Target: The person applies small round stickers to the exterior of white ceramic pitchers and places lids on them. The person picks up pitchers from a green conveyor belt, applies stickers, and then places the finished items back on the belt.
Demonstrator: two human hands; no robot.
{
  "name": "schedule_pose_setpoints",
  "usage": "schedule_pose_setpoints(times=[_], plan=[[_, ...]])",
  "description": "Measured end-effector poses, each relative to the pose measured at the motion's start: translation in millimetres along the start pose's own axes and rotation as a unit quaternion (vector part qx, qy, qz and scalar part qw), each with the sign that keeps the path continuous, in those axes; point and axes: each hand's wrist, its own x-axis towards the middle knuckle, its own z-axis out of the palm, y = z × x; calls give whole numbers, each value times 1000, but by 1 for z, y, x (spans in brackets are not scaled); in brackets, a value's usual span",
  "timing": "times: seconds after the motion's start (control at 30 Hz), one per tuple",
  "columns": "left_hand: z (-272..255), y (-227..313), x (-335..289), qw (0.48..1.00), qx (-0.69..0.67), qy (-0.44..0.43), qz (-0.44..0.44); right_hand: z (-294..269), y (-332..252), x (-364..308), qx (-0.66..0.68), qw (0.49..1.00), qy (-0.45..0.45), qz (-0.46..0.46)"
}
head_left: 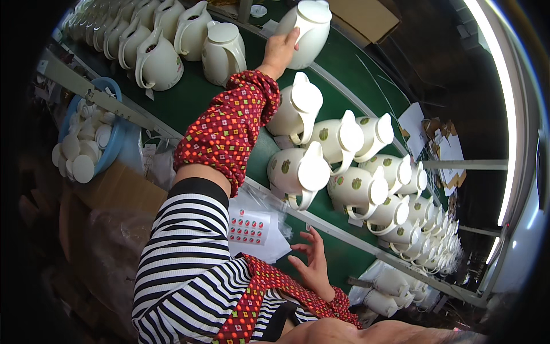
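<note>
My left hand reaches to the far side of the green work surface. Its fingers close on a lidded cream pitcher, which stands upright or nearly so. Lower down, my right hand has its fingers apart, and a small pale spot shows at one fingertip, too small to make out. Beside it lies a sheet of round red stickers on white paper. A lidded pitcher stands left of my left hand. Another lidded pitcher with its handle toward me stands just below that hand.
Open pitchers line up at the far left. Several lidded pitchers with green emblems crowd the right. A blue basin holds white lids. Metal rails edge the surface. A cardboard box sits at the back.
</note>
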Motion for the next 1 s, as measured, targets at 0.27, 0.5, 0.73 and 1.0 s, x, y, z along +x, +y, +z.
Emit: schedule_pose_setpoints(times=[0.27,0.5,0.73,1.0], plan=[[-3,-98,-48,993,73,-95,-26,3,-6,43,35,998,-39,16],[-49,-90,-91,913,235,295,157,-7,0,46,-31,999,2,-27],[-112,-92,-38,989,137,60,21,-2,-26,36,-43,997,18,-54],[-165,49,-125,966,-189,-111,-133,-12,-93,35,-101,979,-9,-177]])
